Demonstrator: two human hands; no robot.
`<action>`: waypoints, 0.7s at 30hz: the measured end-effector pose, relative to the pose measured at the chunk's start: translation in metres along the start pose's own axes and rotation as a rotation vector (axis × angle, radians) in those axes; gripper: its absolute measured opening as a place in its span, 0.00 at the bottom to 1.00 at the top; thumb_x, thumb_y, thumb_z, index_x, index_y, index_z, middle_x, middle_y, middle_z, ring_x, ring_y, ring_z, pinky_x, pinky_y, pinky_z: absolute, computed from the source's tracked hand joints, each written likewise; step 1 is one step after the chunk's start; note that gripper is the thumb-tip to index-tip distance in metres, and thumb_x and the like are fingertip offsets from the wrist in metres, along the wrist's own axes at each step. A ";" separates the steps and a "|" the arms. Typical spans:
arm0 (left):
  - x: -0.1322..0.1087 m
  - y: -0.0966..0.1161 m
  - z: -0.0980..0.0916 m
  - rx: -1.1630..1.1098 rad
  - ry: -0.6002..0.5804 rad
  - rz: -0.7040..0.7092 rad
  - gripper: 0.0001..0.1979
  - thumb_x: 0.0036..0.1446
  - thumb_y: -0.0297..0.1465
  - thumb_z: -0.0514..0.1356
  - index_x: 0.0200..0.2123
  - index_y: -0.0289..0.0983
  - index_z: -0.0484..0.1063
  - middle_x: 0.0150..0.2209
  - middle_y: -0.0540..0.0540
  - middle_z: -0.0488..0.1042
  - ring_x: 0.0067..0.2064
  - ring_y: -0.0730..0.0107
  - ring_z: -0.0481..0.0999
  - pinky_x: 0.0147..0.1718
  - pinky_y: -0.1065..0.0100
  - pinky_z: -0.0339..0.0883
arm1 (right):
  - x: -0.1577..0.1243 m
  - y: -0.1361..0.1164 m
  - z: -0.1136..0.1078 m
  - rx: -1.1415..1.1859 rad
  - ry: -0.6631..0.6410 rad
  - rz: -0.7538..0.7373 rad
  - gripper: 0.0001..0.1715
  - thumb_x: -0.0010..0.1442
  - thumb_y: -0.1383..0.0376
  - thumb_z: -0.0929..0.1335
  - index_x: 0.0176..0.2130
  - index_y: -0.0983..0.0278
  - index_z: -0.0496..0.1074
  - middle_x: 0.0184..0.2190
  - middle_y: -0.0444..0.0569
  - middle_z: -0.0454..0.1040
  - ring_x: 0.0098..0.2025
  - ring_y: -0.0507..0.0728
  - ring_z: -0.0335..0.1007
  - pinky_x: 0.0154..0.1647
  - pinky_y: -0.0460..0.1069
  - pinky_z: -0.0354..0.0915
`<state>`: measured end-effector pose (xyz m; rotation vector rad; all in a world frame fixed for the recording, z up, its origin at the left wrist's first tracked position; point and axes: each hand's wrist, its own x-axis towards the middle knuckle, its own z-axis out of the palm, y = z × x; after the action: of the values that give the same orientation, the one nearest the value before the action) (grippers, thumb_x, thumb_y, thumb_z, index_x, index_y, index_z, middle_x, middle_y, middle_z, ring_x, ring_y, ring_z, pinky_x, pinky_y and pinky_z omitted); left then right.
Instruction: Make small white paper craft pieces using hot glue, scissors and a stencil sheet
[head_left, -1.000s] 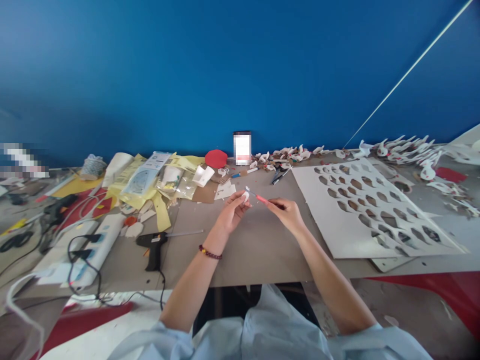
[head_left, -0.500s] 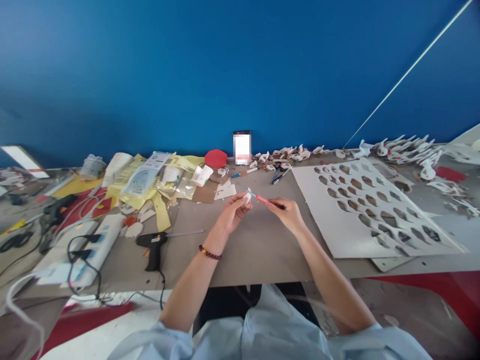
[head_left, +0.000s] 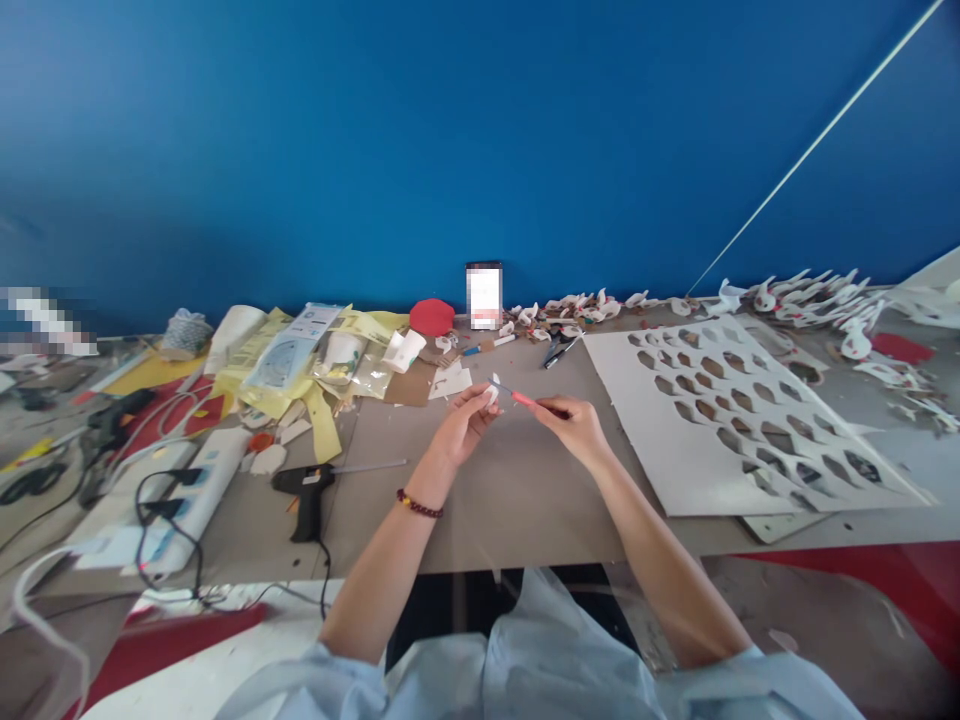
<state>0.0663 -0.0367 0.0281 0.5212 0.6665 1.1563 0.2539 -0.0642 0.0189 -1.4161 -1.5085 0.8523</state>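
My left hand (head_left: 466, 424) is closed on a small white piece (head_left: 493, 394), pinched between thumb and fingertips above the middle of the table. In my right hand (head_left: 574, 425) is a slim red-handled knife (head_left: 523, 398), its thin metal blade (head_left: 501, 386) pointing left. The blade lies against or just over the top of the white piece; whether it touches I cannot tell. My fingers hide the lower part of the piece and the back end of the handle.
A glue gun (head_left: 306, 495) and a power strip (head_left: 184, 500) lie to the left. To the right is a white board with cut-out holes (head_left: 637, 440). White bird-like pieces (head_left: 810, 300), pliers (head_left: 559, 346) and a phone (head_left: 484, 297) are along the blue wall.
The knife blade has moved slightly left across the white piece, and the piece has shifted a little to the left. My arms are almost still.
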 end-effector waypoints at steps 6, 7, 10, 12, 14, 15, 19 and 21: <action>0.000 0.001 -0.001 0.038 -0.020 0.007 0.10 0.39 0.26 0.70 0.29 0.35 0.75 0.20 0.53 0.72 0.22 0.80 0.71 0.30 0.74 0.70 | 0.001 0.002 0.000 0.012 -0.028 0.012 0.20 0.53 0.52 0.67 0.32 0.65 0.79 0.24 0.49 0.73 0.26 0.53 0.64 0.24 0.46 0.56; 0.000 0.001 -0.001 0.048 -0.018 0.005 0.10 0.39 0.26 0.70 0.29 0.35 0.75 0.20 0.53 0.72 0.22 0.80 0.70 0.29 0.74 0.70 | 0.001 0.002 0.000 0.009 -0.030 0.013 0.20 0.53 0.52 0.67 0.32 0.65 0.79 0.24 0.49 0.73 0.27 0.53 0.64 0.24 0.46 0.56; -0.002 -0.001 0.002 0.101 -0.040 -0.007 0.11 0.38 0.27 0.70 0.29 0.33 0.76 0.20 0.52 0.72 0.22 0.81 0.70 0.28 0.75 0.68 | 0.002 0.002 0.000 -0.002 -0.016 0.012 0.22 0.53 0.50 0.67 0.32 0.65 0.79 0.24 0.49 0.73 0.27 0.54 0.64 0.24 0.46 0.57; -0.004 -0.002 0.004 0.133 -0.070 -0.020 0.12 0.38 0.28 0.71 0.30 0.32 0.76 0.20 0.52 0.72 0.22 0.80 0.70 0.28 0.75 0.68 | 0.002 0.002 0.000 -0.005 0.012 0.010 0.23 0.52 0.50 0.67 0.32 0.66 0.79 0.25 0.49 0.74 0.27 0.54 0.64 0.25 0.46 0.57; -0.004 -0.005 0.004 0.149 -0.091 -0.027 0.12 0.38 0.29 0.71 0.30 0.33 0.76 0.21 0.52 0.72 0.23 0.80 0.70 0.29 0.74 0.68 | 0.003 0.002 0.000 -0.003 0.053 0.019 0.23 0.52 0.49 0.67 0.32 0.66 0.79 0.25 0.49 0.74 0.27 0.54 0.64 0.25 0.46 0.57; -0.004 -0.005 0.004 0.152 -0.094 -0.024 0.12 0.39 0.29 0.70 0.30 0.34 0.76 0.21 0.52 0.72 0.23 0.80 0.70 0.30 0.74 0.68 | 0.003 0.002 0.000 0.002 0.071 0.030 0.23 0.52 0.49 0.67 0.32 0.66 0.79 0.25 0.49 0.74 0.27 0.54 0.64 0.25 0.46 0.56; -0.001 -0.006 0.001 0.190 -0.040 0.048 0.12 0.39 0.29 0.70 0.30 0.35 0.76 0.25 0.52 0.74 0.24 0.80 0.70 0.30 0.74 0.67 | 0.004 0.004 -0.001 0.027 0.089 0.109 0.26 0.53 0.47 0.66 0.33 0.66 0.79 0.21 0.47 0.71 0.23 0.51 0.61 0.22 0.46 0.53; 0.001 -0.006 0.000 0.243 0.003 0.113 0.12 0.38 0.28 0.70 0.30 0.36 0.76 0.29 0.51 0.75 0.27 0.79 0.71 0.31 0.74 0.67 | 0.004 0.005 -0.001 0.039 0.085 0.148 0.29 0.54 0.45 0.64 0.33 0.66 0.79 0.19 0.45 0.68 0.21 0.50 0.58 0.21 0.45 0.51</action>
<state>0.0701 -0.0375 0.0240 0.7709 0.7936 1.1890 0.2563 -0.0598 0.0153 -1.5306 -1.3292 0.8948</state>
